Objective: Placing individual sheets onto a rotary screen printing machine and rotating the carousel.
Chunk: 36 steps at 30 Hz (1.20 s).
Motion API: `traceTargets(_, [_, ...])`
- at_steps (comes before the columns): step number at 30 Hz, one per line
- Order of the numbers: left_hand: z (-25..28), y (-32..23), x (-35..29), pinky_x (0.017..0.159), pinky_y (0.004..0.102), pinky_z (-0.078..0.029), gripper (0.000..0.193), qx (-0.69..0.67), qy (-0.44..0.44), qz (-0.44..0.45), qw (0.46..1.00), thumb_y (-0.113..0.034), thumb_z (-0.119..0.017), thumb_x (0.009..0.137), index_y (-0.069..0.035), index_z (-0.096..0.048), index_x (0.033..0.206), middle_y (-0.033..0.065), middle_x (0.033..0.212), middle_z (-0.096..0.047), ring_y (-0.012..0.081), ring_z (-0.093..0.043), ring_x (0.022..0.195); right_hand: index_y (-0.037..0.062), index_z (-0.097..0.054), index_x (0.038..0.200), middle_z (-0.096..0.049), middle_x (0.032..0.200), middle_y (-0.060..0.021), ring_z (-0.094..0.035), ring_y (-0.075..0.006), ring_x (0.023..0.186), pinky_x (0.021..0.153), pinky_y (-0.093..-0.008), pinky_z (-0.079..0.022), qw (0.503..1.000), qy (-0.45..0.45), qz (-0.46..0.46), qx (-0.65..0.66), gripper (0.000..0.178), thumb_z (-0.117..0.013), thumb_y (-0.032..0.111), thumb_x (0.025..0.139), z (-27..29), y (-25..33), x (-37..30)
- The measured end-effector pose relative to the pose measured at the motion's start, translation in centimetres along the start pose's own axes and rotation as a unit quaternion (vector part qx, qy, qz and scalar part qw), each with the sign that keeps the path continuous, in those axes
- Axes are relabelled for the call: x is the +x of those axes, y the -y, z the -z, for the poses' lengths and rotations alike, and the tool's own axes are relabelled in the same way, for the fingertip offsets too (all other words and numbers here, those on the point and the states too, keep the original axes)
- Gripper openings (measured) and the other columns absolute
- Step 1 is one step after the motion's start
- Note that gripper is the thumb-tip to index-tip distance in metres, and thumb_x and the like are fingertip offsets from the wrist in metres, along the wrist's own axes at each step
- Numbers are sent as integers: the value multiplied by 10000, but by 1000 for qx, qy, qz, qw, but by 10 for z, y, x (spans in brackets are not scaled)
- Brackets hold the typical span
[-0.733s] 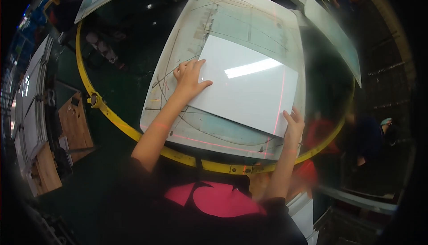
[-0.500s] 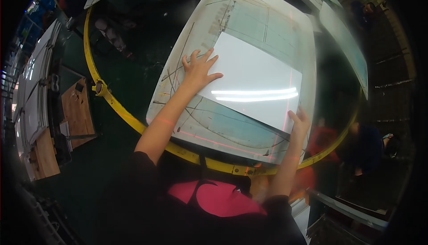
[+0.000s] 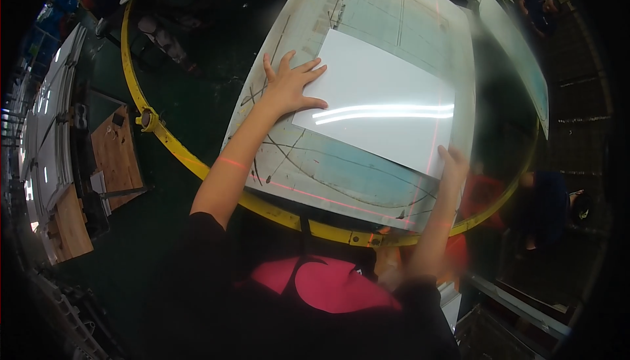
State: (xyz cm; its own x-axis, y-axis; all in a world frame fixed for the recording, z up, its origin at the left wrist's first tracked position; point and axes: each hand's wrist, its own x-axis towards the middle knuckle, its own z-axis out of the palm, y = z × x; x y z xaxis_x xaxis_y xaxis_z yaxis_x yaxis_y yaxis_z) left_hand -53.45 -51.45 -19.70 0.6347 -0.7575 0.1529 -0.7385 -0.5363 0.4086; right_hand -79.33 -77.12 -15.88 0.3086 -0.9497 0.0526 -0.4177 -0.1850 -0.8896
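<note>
A glossy white sheet [image 3: 380, 84] lies slanted on a large pale board [image 3: 315, 183] marked with dark curved lines and bluish patches. My left hand [image 3: 289, 86] is spread over the sheet's left edge, thumb and fingertips resting on or beside it. At the lower right edge, my right hand [image 3: 454, 163] has its thumb touching the sheet's border. The fingers there look bent and apart from the thumb, slightly blurred, beyond the edge. Red laser lines cross the board, the sheet's right side and my forearms. Two bright light reflections run across the sheet.
A yellow curved rail [image 3: 177, 157] rings the board. Wooden boards [image 3: 117, 150] and stacked white panels [image 3: 56, 111] stand at the left. Another pale board [image 3: 518, 52] is at the upper right. A person in dark blue [image 3: 548, 206] is at the right.
The white sheet has slid slightly away from me on the board, with both hands keeping at its edges. My left hand's fingers are spread wider. The whole view has also shifted a little.
</note>
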Motion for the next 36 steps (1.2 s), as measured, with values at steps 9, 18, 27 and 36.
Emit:
traceTargets(9, [-2, 4, 0, 917, 625, 143, 788, -3, -9, 9, 1000, -585, -666, 517, -243, -485, 1203, -32, 1310, -387, 313, -149, 1265, -44, -619, 877, -589, 743, -56, -537, -115, 665, 630, -223, -420, 998, -15, 38, -58, 315, -747, 68, 611, -7, -3, 0])
traceTargets(18, [-10, 2, -2, 918, 626, 140, 790, -6, -37, -3, 999, -601, -650, 519, -228, -492, 1197, -26, 1306, -393, 311, -160, 1260, -46, -619, 895, -588, 720, -46, -530, -99, 644, 610, -206, -412, 999, 9, 47, -26, 292, -722, 28, 631, -5, -15, 8])
traceTargets(27, [-6, 0, -1, 927, 594, 147, 796, 2, -12, 3, 1000, -616, -643, 521, -253, -477, 1210, -31, 1314, -383, 303, -155, 1262, -50, -622, 884, -599, 714, -58, -538, -105, 636, 600, -212, -418, 998, 2, 42, -36, 289, -726, 32, 628, -5, -17, 10])
traceTargets(36, [-9, 2, 0, 923, 597, 151, 801, 13, -15, 3, 1000, -619, -637, 525, -253, -469, 1217, -28, 1313, -386, 306, -150, 1264, -38, -637, 868, -611, 723, -81, -540, -122, 646, 615, -232, -419, 993, -16, 67, -97, 331, -759, 120, 603, -7, -15, 7])
